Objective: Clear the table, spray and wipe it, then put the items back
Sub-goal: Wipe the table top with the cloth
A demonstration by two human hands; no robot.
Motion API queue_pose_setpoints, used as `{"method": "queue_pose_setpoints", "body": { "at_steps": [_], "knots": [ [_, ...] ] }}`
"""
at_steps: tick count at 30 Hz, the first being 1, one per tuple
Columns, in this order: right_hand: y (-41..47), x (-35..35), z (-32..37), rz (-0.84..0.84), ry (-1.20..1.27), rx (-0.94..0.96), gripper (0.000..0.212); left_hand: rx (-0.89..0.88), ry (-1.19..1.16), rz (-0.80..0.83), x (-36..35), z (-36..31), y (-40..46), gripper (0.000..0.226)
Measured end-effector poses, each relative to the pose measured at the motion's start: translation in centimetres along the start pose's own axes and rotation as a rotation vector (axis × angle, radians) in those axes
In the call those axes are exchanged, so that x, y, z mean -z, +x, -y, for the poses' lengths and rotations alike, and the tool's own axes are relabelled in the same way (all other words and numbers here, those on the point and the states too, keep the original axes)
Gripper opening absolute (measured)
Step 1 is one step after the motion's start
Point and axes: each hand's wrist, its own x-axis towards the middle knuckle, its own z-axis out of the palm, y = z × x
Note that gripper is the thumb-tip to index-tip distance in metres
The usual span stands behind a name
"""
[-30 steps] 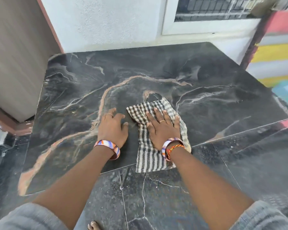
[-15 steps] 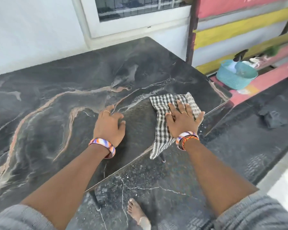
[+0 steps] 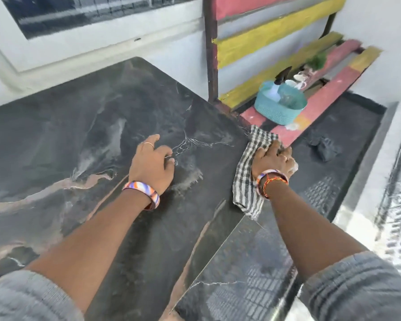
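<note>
Wiping at the right edge of the table point(image 3: 83, 140), a dark marble-look top w/ pale & tan veins. My right hand point(image 3: 272, 158) presses a black & white checked cloth point(image 3: 247, 177) against that edge, fingers curled over the fabric & gripping it; the cloth hangs partly off the side, lower end drooping toward the dark floor point(image 3: 333, 186). My left hand point(image 3: 152, 163) rests on the tabletop, well apart from the cloth, palm down, fingers loosely bent w/ tips touching the surface, holding nothing. Striped bangles on both wrists, grey sleeves pushed up. Faint whitish smears on the top near my left hand. To the right, past the table's far corner, a bench point(image 3: 315, 107) of red & yellow slats carries a teal basket point(image 3: 278, 107); a spray bottle point(image 3: 279, 83) w/ black trigger stands in it, plus other bits too blurred to tell. Frame is motion-blurred.
</note>
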Motion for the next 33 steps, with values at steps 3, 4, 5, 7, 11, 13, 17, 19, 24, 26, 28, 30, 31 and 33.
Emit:
{"method": "queue_pose_setpoints", "body": {
  "at_steps": [3, 4, 5, 7, 11, 13, 17, 19, 24, 26, 28, 30, 31, 33],
  "knots": [
    [1.9, 0.3, 0.9, -0.033, -0.056, -0.087, 0.056, -0.003, 0.016, 0.011, -0.5, 0.0, 2.1, 0.023],
    [2.4, 0.3, 1.2, -0.045, -0.061, -0.106, 0.055, -0.003, 0.021, 0.012, -0.6, 0.1, 2.9, 0.024],
    [2.9, 0.3, 1.5, -0.051, -0.077, -0.107, 0.055, -0.001, 0.022, 0.011, -0.7, 0.2, 3.6, 0.025],
    [4.1, 0.3, 2.1, -0.041, -0.109, -0.073, 0.056, 0.012, 0.013, 0.003, -1.0, 0.3, 5.0, 0.024],
    [6.6, 0.0, 4.6, -0.030, -0.074, 0.088, 0.053, 0.035, -0.014, -0.014, -2.1, 0.5, 7.6, 0.023],
    [7.8, -0.7, 6.9, -0.008, -0.083, 0.193, 0.054, 0.066, -0.018, -0.013, -2.6, 0.5, 9.1, 0.021],
    [9.9, -2.6, 13.2, 0.074, -0.075, 0.360, 0.058, 0.110, 0.012, -0.059, -3.0, 0.6, 13.1, 0.020],
    [11.0, -3.8, 16.5, 0.117, -0.054, 0.428, 0.060, 0.133, 0.023, -0.085, -3.2, 0.7, 15.3, 0.022],
    [13.0, -6.4, 24.5, 0.169, -0.006, 0.587, 0.060, 0.230, 0.054, -0.134, -3.0, 1.9, 19.4, 0.025],
    [13.8, -7.5, 27.5, 0.188, 0.018, 0.632, 0.058, 0.277, 0.063, -0.165, -2.7, 2.8, 20.5, 0.025],
    [14.4, -8.3, 30.1, 0.195, 0.020, 0.671, 0.052, 0.317, 0.072, -0.196, -2.2, 3.8, 21.3, 0.025],
    [14.9, -9.0, 32.9, 0.200, 0.013, 0.715, 0.044, 0.361, 0.081, -0.235, -1.6, 5.0, 22.0, 0.025],
    [15.1, -9.3, 34.0, 0.198, 0.000, 0.729, 0.042, 0.378, 0.082, -0.250, -1.4, 5.4, 22.2, 0.025],
    [15.5, -10.1, 36.6, 0.189, -0.035, 0.753, 0.039, 0.407, 0.081, -0.278, -0.8, 6.6, 22.6, 0.024]
  ]
}}
